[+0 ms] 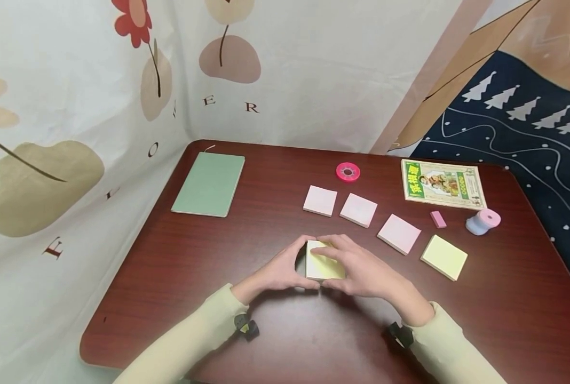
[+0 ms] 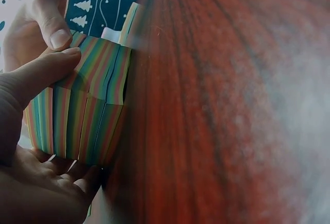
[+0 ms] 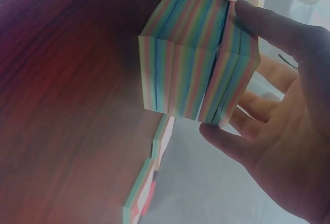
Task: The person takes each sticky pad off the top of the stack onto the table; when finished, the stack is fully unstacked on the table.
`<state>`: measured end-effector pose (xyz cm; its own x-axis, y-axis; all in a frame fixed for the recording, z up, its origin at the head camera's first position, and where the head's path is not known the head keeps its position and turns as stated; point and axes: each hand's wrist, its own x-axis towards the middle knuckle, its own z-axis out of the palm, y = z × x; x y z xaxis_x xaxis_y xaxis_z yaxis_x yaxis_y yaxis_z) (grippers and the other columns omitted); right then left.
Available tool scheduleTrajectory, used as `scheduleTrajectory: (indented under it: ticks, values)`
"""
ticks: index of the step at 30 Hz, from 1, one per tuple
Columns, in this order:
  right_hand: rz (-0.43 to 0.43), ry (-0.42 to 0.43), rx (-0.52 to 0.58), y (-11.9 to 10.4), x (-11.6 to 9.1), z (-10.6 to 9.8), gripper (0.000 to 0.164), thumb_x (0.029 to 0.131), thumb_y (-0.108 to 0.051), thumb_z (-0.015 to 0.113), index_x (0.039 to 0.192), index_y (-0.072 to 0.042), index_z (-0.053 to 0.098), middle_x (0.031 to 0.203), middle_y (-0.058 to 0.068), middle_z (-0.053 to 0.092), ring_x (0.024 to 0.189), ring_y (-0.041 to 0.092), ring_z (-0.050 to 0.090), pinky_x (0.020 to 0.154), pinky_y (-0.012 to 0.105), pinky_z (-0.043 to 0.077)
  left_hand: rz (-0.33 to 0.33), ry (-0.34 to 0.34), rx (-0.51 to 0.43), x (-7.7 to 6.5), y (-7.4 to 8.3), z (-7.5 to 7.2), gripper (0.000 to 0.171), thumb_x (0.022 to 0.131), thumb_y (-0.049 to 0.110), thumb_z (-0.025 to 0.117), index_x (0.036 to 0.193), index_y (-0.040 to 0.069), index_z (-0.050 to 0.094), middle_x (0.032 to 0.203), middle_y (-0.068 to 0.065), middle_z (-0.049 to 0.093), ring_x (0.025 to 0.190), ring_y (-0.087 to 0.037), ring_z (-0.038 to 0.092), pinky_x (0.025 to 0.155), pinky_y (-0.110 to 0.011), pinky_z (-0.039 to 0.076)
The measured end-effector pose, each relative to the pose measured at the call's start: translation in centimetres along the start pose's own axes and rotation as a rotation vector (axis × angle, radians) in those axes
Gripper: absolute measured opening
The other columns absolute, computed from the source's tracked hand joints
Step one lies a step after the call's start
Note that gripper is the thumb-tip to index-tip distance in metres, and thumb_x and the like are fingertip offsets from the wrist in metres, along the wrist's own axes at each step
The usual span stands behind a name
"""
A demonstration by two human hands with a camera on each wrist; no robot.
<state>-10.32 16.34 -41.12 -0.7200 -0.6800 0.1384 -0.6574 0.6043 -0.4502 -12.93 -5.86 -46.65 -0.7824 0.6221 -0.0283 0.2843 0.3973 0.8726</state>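
A tall stack of sticky note pads [image 1: 332,266] with a pale yellow top stands on the table near its front middle. In both wrist views its sides show rainbow stripes, with dark gaps between the pads. My left hand [image 1: 282,269] grips the stack from the left, thumb on the near side and fingers behind. From the right my right hand [image 1: 364,266] holds it, its thumb at the near edge and a finger across the top. The two thumbs [image 2: 59,54] meet at the near face in the left wrist view.
Three pale pink note pads [image 1: 358,209] and a yellow pad [image 1: 444,257] lie in an arc beyond and to the right. Farther off are a pink tape roll [image 1: 348,172], pink eraser [image 1: 437,219], pink-and-blue spool [image 1: 479,222], illustrated booklet [image 1: 442,184] and green notebook [image 1: 209,184].
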Motion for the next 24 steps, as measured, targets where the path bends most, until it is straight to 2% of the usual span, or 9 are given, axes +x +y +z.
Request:
scheduleTrajectory:
  ticks: [8, 12, 15, 18, 21, 24]
  values:
    - [0.004, 0.002, -0.049, -0.1, -0.3, -1.4, 0.056, 0.075, -0.028, 0.085, 0.126, -0.016, 0.066, 0.135, 0.006, 0.052, 0.118, 0.02, 0.049, 0.088, 0.038, 0.049, -0.003, 0.005, -0.01, 0.1, 0.0, 0.1, 0.091, 0.065, 0.025, 0.092, 0.139, 0.018, 0.04, 0.131, 0.002, 0.053, 0.114, -0.015, 0.051, 0.099, -0.04, 0.04]
    - [0.085, 0.009, 0.008, 1.2, -0.3, -3.4, 0.057, 0.075, -0.026, 0.085, 0.127, -0.015, 0.065, 0.137, 0.008, 0.051, 0.123, 0.025, 0.048, 0.095, 0.045, 0.046, 0.004, 0.014, -0.005, 0.1, -0.1, 0.2, 0.09, 0.065, 0.025, 0.091, 0.14, 0.017, 0.041, 0.13, 0.001, 0.054, 0.116, -0.014, 0.05, 0.102, -0.04, 0.038]
    - [0.173, 0.048, 0.037, 3.5, -0.1, -5.1, 0.059, 0.077, -0.026, 0.084, 0.13, -0.014, 0.063, 0.14, 0.012, 0.048, 0.125, 0.031, 0.045, 0.097, 0.051, 0.042, 0.007, 0.018, -0.012, 0.1, -0.1, 0.2, 0.088, 0.065, 0.023, 0.091, 0.138, 0.017, 0.042, 0.123, 0.003, 0.056, 0.112, -0.014, 0.051, 0.1, -0.038, 0.039]
    - [0.247, 0.113, 0.043, 6.7, 0.3, -6.5, 0.056, 0.08, -0.023, 0.081, 0.13, -0.011, 0.062, 0.14, 0.017, 0.047, 0.123, 0.035, 0.045, 0.094, 0.053, 0.04, 0.007, 0.018, -0.015, 0.1, -0.1, 0.2, 0.087, 0.065, 0.023, 0.092, 0.137, 0.019, 0.043, 0.118, 0.004, 0.057, 0.109, -0.014, 0.051, 0.098, -0.038, 0.04]
    - [0.328, 0.177, 0.033, 10.0, 0.8, -7.2, 0.053, 0.081, -0.019, 0.08, 0.129, -0.006, 0.061, 0.139, 0.022, 0.046, 0.123, 0.04, 0.044, 0.095, 0.056, 0.038, 0.011, 0.019, -0.009, 0.1, -0.1, 0.1, 0.087, 0.065, 0.024, 0.091, 0.137, 0.02, 0.043, 0.118, 0.005, 0.056, 0.11, -0.014, 0.051, 0.098, -0.038, 0.039]
    - [0.421, 0.197, 0.035, 12.8, 1.4, -7.3, 0.052, 0.082, -0.016, 0.078, 0.129, -0.002, 0.06, 0.14, 0.026, 0.043, 0.126, 0.044, 0.04, 0.1, 0.06, 0.033, 0.019, 0.017, -0.005, 0.1, -0.1, 0.2, 0.086, 0.066, 0.025, 0.091, 0.137, 0.02, 0.043, 0.119, 0.005, 0.056, 0.109, -0.014, 0.051, 0.098, -0.038, 0.039]
